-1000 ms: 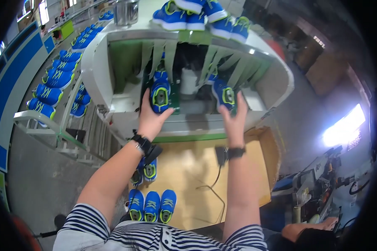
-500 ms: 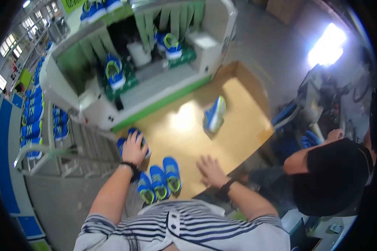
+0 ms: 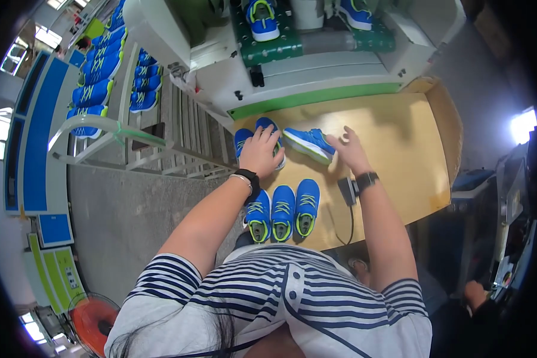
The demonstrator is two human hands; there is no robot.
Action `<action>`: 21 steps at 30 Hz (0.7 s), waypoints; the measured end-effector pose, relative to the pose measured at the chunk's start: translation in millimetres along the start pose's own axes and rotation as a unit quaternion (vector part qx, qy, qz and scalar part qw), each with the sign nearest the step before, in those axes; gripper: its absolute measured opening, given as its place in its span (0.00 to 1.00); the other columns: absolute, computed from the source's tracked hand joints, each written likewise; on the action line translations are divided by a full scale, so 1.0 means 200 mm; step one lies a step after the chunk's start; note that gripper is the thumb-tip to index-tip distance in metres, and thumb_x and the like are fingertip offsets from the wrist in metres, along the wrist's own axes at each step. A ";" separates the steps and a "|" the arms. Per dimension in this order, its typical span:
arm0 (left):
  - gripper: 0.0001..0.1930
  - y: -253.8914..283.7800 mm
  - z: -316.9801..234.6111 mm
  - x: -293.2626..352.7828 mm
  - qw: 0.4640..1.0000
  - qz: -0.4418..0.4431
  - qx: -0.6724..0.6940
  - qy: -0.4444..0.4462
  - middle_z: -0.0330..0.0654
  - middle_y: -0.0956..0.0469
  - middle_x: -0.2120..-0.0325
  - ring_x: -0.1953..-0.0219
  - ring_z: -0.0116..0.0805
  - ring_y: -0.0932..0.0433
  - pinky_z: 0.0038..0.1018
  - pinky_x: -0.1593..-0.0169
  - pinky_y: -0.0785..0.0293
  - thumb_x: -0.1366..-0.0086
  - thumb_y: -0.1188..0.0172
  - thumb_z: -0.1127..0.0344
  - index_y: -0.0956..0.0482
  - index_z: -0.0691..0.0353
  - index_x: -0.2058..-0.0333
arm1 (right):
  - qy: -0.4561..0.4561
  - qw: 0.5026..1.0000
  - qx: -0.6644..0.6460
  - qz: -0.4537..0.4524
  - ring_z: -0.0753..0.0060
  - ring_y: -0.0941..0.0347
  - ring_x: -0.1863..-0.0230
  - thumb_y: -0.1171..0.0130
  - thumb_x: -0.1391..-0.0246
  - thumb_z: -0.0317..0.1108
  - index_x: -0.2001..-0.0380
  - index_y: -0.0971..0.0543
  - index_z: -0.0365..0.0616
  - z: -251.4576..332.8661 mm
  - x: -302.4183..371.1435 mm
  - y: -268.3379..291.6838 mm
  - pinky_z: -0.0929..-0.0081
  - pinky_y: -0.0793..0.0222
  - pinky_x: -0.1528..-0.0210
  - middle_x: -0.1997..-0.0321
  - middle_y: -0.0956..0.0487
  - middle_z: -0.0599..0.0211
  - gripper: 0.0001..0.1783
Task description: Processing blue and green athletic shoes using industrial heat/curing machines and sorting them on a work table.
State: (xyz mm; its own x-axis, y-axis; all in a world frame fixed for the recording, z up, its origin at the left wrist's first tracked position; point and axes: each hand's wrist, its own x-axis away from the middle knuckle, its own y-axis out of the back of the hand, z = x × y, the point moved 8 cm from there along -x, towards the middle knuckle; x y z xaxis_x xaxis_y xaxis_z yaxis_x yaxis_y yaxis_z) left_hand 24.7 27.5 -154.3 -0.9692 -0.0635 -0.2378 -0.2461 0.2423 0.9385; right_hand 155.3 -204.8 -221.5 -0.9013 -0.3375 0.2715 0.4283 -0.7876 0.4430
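Observation:
My left hand (image 3: pixel 261 151) lies with spread fingers over a blue shoe (image 3: pixel 267 123) at the table's left side. Another blue shoe (image 3: pixel 242 138) stands beside it, partly covered. To the right, a blue shoe (image 3: pixel 307 143) with a white and lime sole is tipped on its side. My right hand (image 3: pixel 352 153) is at its heel end, fingers apart; whether they touch it I cannot tell. Three blue shoes with lime laces, one of them the middle shoe (image 3: pixel 283 209), stand in a row near my body, heels toward me.
A machine (image 3: pixel 316 95) with a green conveyor carrying blue shoes borders the table's (image 3: pixel 394 173) far side. A dark device (image 3: pixel 347 192) with a cable is by my right wrist. On the left stands a metal rack (image 3: pixel 161 143) with rows of blue shoes; a person's hand (image 3: pixel 475 295) shows lower right.
The single shoe has moved left across the table, close to my left hand, and now lies on its side. My right hand has reached forward to it. The view has turned.

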 end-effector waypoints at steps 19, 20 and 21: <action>0.38 -0.38 -0.32 -0.11 0.923 0.083 0.361 0.109 0.67 0.48 0.33 0.30 0.65 0.48 0.42 0.29 0.48 0.43 0.35 0.58 0.40 0.68 0.37 | 0.142 0.962 0.176 0.154 0.44 0.40 0.35 0.26 0.56 0.39 0.39 0.36 0.38 0.21 0.87 -0.35 0.59 0.38 0.34 0.36 0.39 0.43 0.44; 0.42 -0.41 -0.35 -0.10 0.931 0.067 0.344 0.104 0.68 0.52 0.32 0.30 0.65 0.50 0.40 0.28 0.49 0.46 0.32 0.62 0.43 0.67 0.36 | 0.156 0.961 0.174 0.145 0.47 0.41 0.32 0.29 0.55 0.36 0.38 0.37 0.39 0.22 0.92 -0.33 0.60 0.40 0.33 0.36 0.37 0.45 0.42; 0.42 -0.43 -0.36 -0.11 0.931 0.062 0.346 0.097 0.68 0.52 0.32 0.30 0.65 0.50 0.40 0.28 0.49 0.46 0.32 0.62 0.43 0.67 0.36 | 0.159 0.961 0.178 0.138 0.47 0.41 0.32 0.29 0.55 0.36 0.38 0.37 0.39 0.18 0.92 -0.30 0.60 0.40 0.33 0.36 0.37 0.45 0.42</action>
State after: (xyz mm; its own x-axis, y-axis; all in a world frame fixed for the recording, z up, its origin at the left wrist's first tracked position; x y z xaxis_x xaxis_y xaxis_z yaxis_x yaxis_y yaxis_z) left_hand 66.9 -62.6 -211.7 -0.9884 -0.1500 -0.0258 -0.1391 0.8212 0.5535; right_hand -35.0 -200.6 -167.2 -0.7004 -0.6930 0.1706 0.5975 -0.4386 0.6713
